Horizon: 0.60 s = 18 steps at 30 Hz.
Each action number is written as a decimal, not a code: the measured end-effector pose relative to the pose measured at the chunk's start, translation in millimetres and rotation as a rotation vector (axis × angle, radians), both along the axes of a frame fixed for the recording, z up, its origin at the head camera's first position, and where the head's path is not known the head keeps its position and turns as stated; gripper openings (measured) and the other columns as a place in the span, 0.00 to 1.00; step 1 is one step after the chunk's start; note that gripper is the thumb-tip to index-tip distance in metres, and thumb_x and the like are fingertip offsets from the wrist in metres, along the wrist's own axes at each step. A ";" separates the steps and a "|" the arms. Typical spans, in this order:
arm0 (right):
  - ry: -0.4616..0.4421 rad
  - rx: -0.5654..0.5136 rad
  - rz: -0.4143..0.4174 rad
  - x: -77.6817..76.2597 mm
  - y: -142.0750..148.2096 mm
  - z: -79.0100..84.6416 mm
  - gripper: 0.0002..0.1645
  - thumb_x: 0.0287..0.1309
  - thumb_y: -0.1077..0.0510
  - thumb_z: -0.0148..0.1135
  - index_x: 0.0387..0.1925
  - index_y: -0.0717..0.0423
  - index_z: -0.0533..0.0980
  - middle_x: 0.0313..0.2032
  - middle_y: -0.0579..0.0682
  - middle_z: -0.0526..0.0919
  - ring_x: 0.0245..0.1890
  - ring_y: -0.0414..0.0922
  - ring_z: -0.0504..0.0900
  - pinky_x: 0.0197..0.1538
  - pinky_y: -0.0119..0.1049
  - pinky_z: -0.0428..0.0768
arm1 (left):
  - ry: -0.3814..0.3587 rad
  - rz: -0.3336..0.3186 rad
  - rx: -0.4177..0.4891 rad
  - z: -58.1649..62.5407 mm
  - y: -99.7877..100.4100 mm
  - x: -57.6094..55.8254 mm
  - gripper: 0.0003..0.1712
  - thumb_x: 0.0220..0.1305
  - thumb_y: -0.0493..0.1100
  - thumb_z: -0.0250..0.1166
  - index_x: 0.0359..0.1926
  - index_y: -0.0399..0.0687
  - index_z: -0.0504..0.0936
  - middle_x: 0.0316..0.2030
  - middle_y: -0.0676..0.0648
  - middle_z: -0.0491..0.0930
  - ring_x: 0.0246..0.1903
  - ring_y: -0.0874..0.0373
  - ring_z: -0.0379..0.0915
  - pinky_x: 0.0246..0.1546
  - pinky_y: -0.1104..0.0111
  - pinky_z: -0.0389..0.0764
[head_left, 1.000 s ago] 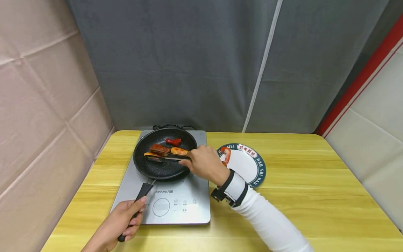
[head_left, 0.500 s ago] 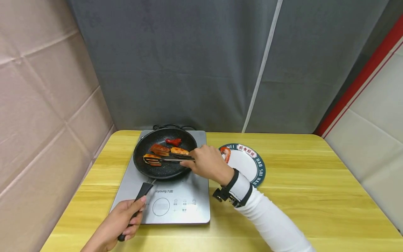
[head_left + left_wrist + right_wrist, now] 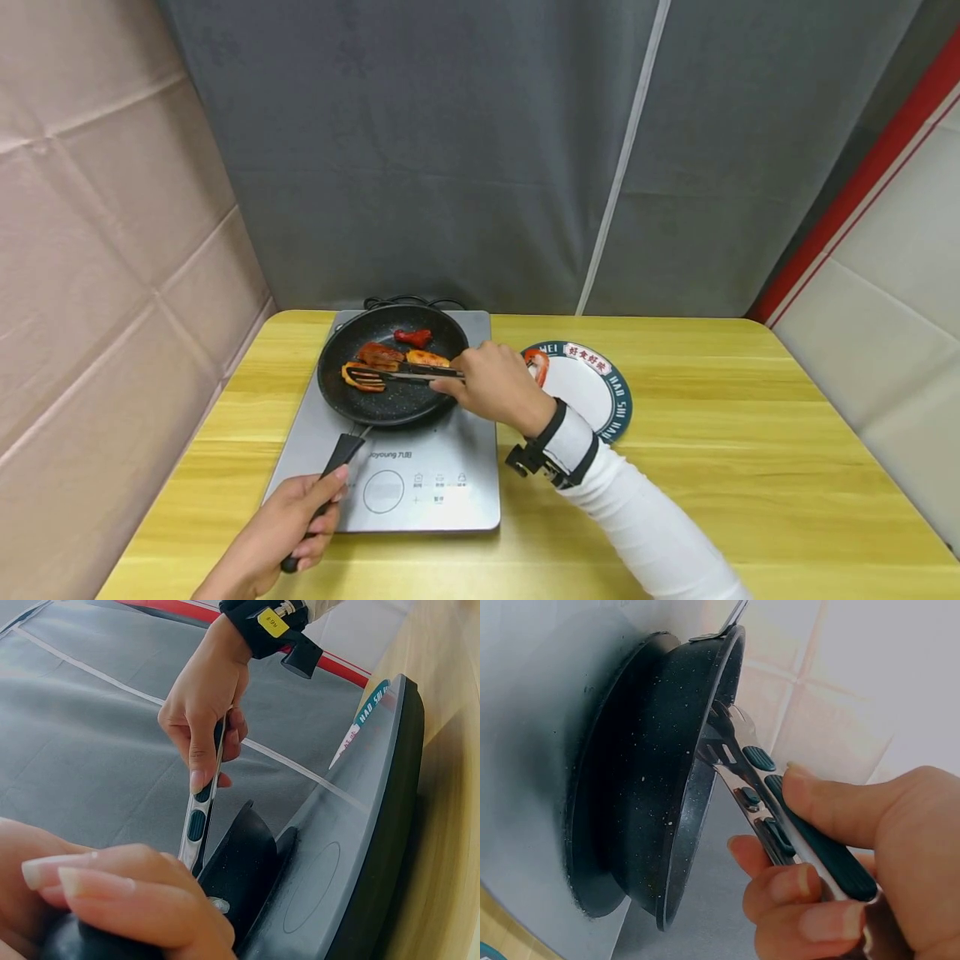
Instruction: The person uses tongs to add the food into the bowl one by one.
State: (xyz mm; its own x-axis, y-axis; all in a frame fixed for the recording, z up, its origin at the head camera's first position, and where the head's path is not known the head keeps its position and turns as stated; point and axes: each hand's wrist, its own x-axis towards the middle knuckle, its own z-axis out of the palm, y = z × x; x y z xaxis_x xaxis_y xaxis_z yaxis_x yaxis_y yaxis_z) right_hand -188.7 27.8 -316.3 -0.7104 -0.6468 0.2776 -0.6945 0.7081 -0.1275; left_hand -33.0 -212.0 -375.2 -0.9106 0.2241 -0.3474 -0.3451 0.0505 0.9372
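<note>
In the head view my left hand [image 3: 288, 525] grips the handle [image 3: 341, 454] of a black frying pan [image 3: 390, 410]. My right hand [image 3: 495, 387] holds a pair of tongs [image 3: 420, 377], with metal and dark green handles in the right wrist view. Slotted black tong tips lie over an orange-brown food piece [image 3: 363, 387] at the pan's left; whether they pinch it, I cannot tell. Behind it sits a reddish-brown piece [image 3: 378, 353]. Another orange piece [image 3: 427, 358] lies to the right, partly behind the tongs. At the back is a red drumstick-shaped piece [image 3: 413, 337].
The pan stands on a silver induction cooker [image 3: 465, 492] on a wooden table [image 3: 720, 433]. Right of it, partly hidden by my right hand, is a green-rimmed white plate [image 3: 622, 400] with a shrimp [image 3: 537, 362]. A dark cable [image 3: 408, 298] lies behind the cooker.
My right hand has shifted slightly right with the tongs. The left orange-brown piece, narrow under the tongs at first, now shows more of its surface. My left hand stays on the handle.
</note>
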 end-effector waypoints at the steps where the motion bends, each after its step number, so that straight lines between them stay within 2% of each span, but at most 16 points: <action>1: -0.001 0.002 -0.003 0.1 -0.2 -0.3 0.24 0.56 0.35 0.56 0.17 0.46 0.75 0.09 0.41 0.63 0.14 0.38 0.67 0.16 0.32 0.65 | 0.001 0.000 -0.001 -0.4 0.2 0.1 0.22 0.71 0.56 0.46 0.31 0.41 0.64 0.15 0.56 0.57 0.09 0.67 0.51 0.09 0.76 0.59; 6: -0.011 0.006 -0.028 1.7 2.7 0.8 0.25 0.56 0.33 0.54 0.20 0.46 0.77 0.10 0.41 0.65 0.15 0.39 0.68 0.16 0.33 0.66 | -0.004 -0.002 -0.007 -1.3 1.0 -0.8 0.22 0.70 0.56 0.46 0.31 0.41 0.64 0.15 0.56 0.57 0.09 0.67 0.50 0.09 0.76 0.59; 10: -0.052 -0.029 -0.062 4.1 15.4 6.6 0.25 0.55 0.32 0.54 0.27 0.47 0.81 0.11 0.40 0.65 0.15 0.38 0.68 0.17 0.32 0.64 | -0.007 -0.010 -0.004 -1.5 1.9 -2.8 0.22 0.70 0.56 0.46 0.32 0.41 0.64 0.15 0.56 0.57 0.09 0.67 0.50 0.09 0.76 0.59; 14: -0.099 -0.110 -0.073 4.2 37.8 13.9 0.23 0.57 0.35 0.55 0.33 0.49 0.81 0.11 0.40 0.60 0.13 0.37 0.64 0.17 0.31 0.62 | -0.016 -0.009 -0.006 -1.7 0.6 -3.5 0.22 0.70 0.57 0.46 0.31 0.41 0.64 0.15 0.56 0.57 0.09 0.67 0.50 0.09 0.75 0.59; 18: -0.098 -0.216 -0.094 3.5 63.1 18.0 0.22 0.58 0.38 0.56 0.36 0.50 0.82 0.13 0.40 0.67 0.15 0.37 0.67 0.23 0.32 0.69 | -0.028 0.000 -0.029 -2.8 -4.3 -0.1 0.22 0.70 0.56 0.46 0.31 0.42 0.64 0.15 0.56 0.57 0.09 0.66 0.50 0.09 0.75 0.59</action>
State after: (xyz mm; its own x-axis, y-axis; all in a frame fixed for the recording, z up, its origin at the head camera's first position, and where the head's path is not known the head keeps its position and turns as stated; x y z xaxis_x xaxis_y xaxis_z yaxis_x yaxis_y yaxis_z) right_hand -185.1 90.9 -298.3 -0.7951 -0.5094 0.3290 -0.6035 0.7181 -0.3465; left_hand -33.1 -216.3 -378.0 -0.9005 0.2135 -0.3789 -0.3710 0.0778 0.9254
